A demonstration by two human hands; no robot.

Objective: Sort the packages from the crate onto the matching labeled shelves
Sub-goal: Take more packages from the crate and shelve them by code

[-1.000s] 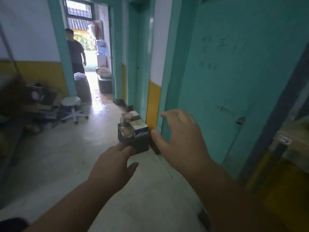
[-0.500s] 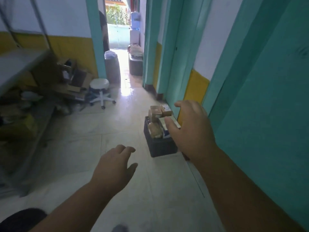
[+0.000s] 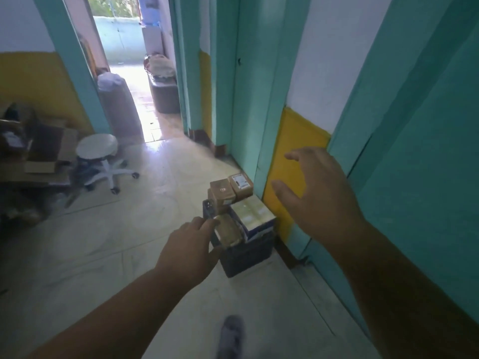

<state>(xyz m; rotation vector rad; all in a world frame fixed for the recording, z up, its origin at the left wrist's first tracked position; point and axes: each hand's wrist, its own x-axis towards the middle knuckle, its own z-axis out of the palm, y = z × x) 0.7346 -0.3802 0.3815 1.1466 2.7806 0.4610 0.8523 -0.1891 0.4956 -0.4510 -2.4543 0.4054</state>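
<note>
Both hands, left point(image 3: 188, 251) and right point(image 3: 320, 200), reached spread and empty toward the crate point(image 3: 246, 257); a top package point(image 3: 252, 212) looked easiest to lift first.

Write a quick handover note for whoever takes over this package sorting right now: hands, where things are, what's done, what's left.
Left hand: open, holding nothing, reaching toward the near corner of the crate; contact cannot be told.
Right hand: open, fingers spread, raised to the right of the crate, holding nothing.
Crate: dark, on the floor against the yellow and teal wall.
Packages: all in or piled on the crate, two brown boxes at the back, a white-topped box on the right, a tan parcel at the front.
Done: nothing taken out.
Left: pick each package and shelve it by label. No labeled shelves are in view.
</note>
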